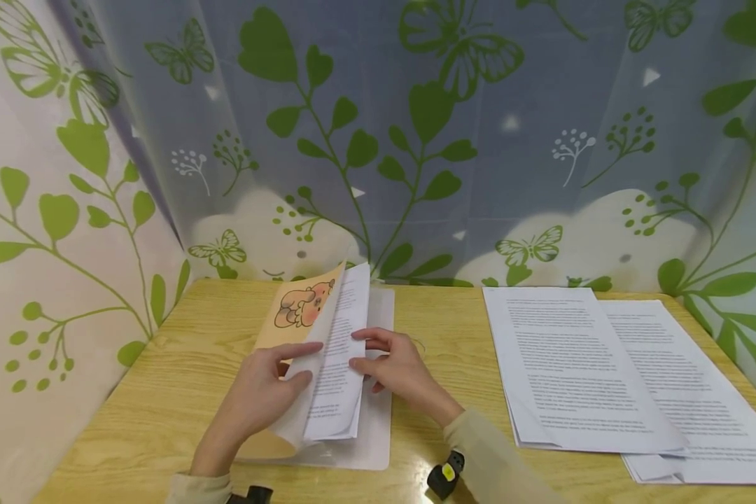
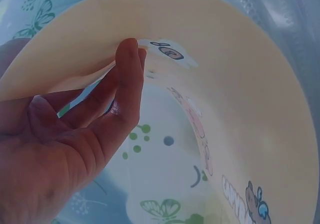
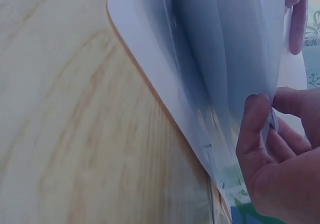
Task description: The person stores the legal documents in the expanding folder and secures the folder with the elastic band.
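Note:
An orange folder cover (image 1: 276, 323) with a cartoon print is lifted at the left-middle of the table. My left hand (image 1: 252, 395) pinches this cover between thumb and fingers; in the left wrist view the bent cover (image 2: 250, 59) curves around the hand (image 2: 85, 139). Inside stand printed sheets (image 1: 338, 364), tilted up off the pale back cover (image 1: 378, 434). Their right edge is pinched by my right hand (image 1: 403, 367). From the right wrist, the fingers (image 3: 255, 129) grip the sheets (image 3: 245, 44) above the white folder back (image 3: 135, 34).
Two overlapping stacks of printed paper lie at the right, the front one (image 1: 579, 378) partly covering the other (image 1: 674, 357). The wooden table (image 1: 151, 406) meets a leaf-and-butterfly-patterned curtain (image 1: 378, 140) at the back and sides.

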Available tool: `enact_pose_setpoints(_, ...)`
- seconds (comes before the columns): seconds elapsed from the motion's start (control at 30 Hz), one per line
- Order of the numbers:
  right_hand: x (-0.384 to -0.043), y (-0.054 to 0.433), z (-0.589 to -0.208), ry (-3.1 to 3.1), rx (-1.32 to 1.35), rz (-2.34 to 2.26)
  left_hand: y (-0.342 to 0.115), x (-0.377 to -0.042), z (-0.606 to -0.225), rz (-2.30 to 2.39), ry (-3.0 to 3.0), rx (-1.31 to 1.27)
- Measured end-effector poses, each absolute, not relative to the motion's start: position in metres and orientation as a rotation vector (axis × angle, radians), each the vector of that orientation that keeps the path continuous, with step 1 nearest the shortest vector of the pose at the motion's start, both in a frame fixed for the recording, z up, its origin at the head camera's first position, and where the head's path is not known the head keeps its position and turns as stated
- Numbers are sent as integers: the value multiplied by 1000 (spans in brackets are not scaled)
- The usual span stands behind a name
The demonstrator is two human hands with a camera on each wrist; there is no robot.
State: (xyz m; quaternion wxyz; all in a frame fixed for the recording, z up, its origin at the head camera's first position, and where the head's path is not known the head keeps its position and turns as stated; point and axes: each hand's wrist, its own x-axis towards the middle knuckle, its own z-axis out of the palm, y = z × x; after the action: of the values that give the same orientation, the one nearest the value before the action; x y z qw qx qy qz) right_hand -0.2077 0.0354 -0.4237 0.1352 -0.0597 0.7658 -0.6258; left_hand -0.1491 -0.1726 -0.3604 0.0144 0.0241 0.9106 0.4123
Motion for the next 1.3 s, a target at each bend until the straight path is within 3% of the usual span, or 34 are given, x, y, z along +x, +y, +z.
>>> enact_pose_setpoints(1.3,-193,132,-400,2856,-605,-1523,-176,-150,-361,1403,2741,-16)
